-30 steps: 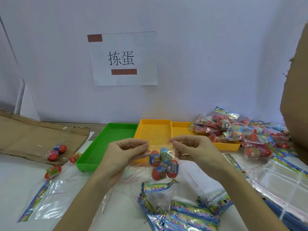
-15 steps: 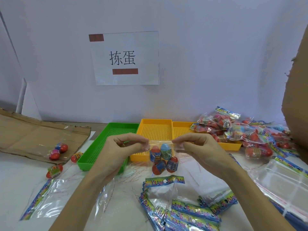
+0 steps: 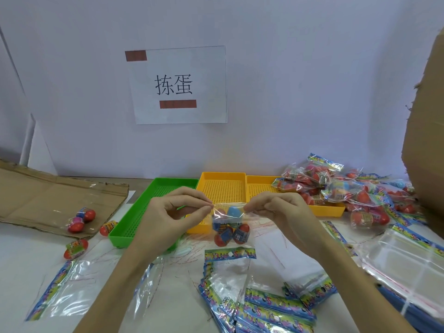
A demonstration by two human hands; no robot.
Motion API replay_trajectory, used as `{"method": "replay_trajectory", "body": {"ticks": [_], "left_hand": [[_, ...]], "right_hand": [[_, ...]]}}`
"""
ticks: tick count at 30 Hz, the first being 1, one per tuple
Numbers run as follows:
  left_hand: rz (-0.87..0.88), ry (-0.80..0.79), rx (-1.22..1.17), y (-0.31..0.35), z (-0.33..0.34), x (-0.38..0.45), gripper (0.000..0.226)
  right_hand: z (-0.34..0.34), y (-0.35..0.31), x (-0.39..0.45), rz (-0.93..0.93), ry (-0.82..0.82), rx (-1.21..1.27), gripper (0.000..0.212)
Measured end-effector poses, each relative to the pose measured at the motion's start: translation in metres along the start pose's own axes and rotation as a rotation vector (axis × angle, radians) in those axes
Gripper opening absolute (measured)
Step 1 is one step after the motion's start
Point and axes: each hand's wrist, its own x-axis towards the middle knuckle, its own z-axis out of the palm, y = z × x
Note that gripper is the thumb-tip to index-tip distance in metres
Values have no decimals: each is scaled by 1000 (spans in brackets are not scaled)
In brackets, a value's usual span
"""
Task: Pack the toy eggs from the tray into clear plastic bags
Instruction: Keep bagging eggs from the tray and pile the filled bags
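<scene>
While both hands pinched the mouth of the clear bag [image 3: 229,213], the left hand [image 3: 173,212] and right hand [image 3: 280,209] each clamped thumb and forefinger on a top corner. Four toy eggs [image 3: 230,228] hung inside, above the table, before the yellow tray [image 3: 222,188]. Seal strip was hard to see; possibly unclosed. Risk: uneven pull could slip a corner, spilling eggs toward the green tray [image 3: 153,212].

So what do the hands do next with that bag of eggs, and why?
Probably press the top shut. The left hand and right hand pinch the top corners of the clear bag, which already holds several toy eggs. Finished bags lie piled on the right.
</scene>
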Motion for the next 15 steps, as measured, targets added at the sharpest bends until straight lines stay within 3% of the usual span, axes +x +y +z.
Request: {"method": "replay_trajectory", "body": {"ticks": [4, 8, 12, 15], "left_hand": [[47, 62, 55, -3, 7, 2, 12], [72, 95, 59, -8, 4, 3, 13], [43, 44, -1, -9, 4, 3, 11], [-29, -13, -54, -8, 7, 3, 22]], "right_hand": [[3, 1, -1, -31, 16, -145, 9], [4, 0, -1, -64, 23, -147, 15], [8, -5, -1, -90, 44, -91, 18], [12, -5, -1, -68, 47, -117, 20]]}}
